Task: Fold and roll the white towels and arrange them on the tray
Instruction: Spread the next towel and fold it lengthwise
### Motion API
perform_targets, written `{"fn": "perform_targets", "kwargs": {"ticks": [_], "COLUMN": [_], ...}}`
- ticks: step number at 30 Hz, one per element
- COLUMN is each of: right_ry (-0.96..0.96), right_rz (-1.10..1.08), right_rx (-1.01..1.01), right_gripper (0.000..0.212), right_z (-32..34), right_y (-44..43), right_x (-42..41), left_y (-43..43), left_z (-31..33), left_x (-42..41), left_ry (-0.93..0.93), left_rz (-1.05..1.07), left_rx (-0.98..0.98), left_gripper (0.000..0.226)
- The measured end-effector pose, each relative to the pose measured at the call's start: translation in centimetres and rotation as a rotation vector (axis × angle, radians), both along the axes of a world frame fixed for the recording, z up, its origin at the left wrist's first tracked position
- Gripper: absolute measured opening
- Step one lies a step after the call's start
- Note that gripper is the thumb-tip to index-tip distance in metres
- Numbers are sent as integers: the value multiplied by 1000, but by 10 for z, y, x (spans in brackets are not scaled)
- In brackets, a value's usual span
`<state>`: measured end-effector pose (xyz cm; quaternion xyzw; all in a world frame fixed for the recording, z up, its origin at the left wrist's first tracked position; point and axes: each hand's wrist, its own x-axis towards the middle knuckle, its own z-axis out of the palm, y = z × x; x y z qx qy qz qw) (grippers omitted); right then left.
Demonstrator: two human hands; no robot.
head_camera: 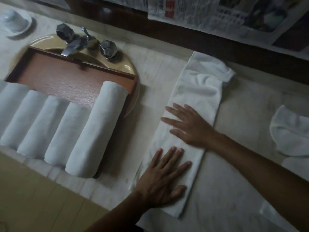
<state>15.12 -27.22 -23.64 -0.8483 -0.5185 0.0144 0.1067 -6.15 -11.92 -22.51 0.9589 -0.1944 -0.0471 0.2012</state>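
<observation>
I have both hands flat on the long folded white towel strip (197,92), which lies on the pale marble countertop (242,164) to the right of the basin. My left hand (160,178) presses the strip's near end, fingers straight and spread, palm down. My right hand (189,126) lies just beyond it on the middle of the strip, also flat with its fingers splayed toward the left. Neither hand grips anything; the cloth sits under the palms, not between the fingers. The strip's far end is rumpled and loosely bunched.

To the left, the brown rectangular wooden tray (66,77) rests over the tan oval sink (123,67), below the chrome faucet (75,44). A row of rolled white towels (97,129) lies side by side on the tray's near part, each roll touching the next. A crumpled white towel (291,131) sits on the counter at far right, well apart from my hands.

Sheets of printed newspaper (200,12) cover the wall above; the print is too blurred for me to read.
</observation>
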Motion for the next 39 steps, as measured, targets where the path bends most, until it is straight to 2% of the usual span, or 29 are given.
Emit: {"fn": "perform_targets", "kwargs": {"ticks": [6,10,14,18,20,22,24,26,28,30,32,33,34,37,39], "right_ry": [-8,-1,156,160,166,145,118,96,97,110,124,123,112,90,99], "right_rz": [-299,-387,-656,-982,-1108,-1106,-1048,-1028,-1046,-1070,-1084,-1091,-1091,-1042,-1011], "right_rx": [-100,-79,138,415,474,466,306,66,-71,-104,-104,-98,-92,-79,-69], "right_gripper": [55,52,53,51,52,52,51,55,59,60,61,61,60,57,55], "right_z": [10,8,16,17,17,17,12,6,1,-1,2,4,5,7,5], "right_y": [1,10,10,-17,-22,-13,4,19,21,17,18,20,23,27,25], "right_x": [116,129,52,-76,-142,-201,-247,-272,-283,-284,-286,-287,-289,-299,-307], "left_y": [2,1,2,2,5,11,21,34,54,74,84,82,77,70,82], "left_z": [0,-2,-5,-7,-2,1,3,-5,-17,-19,-12,-5,-1,1,-6], "left_x": [2,3,1,4,6,10,17,29,47,66,70,64,53,-8,-47], "left_ry": [-21,-14,-4,14,52,124,154,79,-55,-82,31,51,30,-38,4], "left_rz": [-23,-22,-38,-57,-52,23,40,-136,-289,-150,74,106,63,-236,-243], "left_rx": [-13,-17,-25,18,-54,-259,-369,-244,-34,54,35,31,50,72,60], "left_gripper": [74,74,74,74,70,65,61,57,56,59,65,67,68,65,65]}}
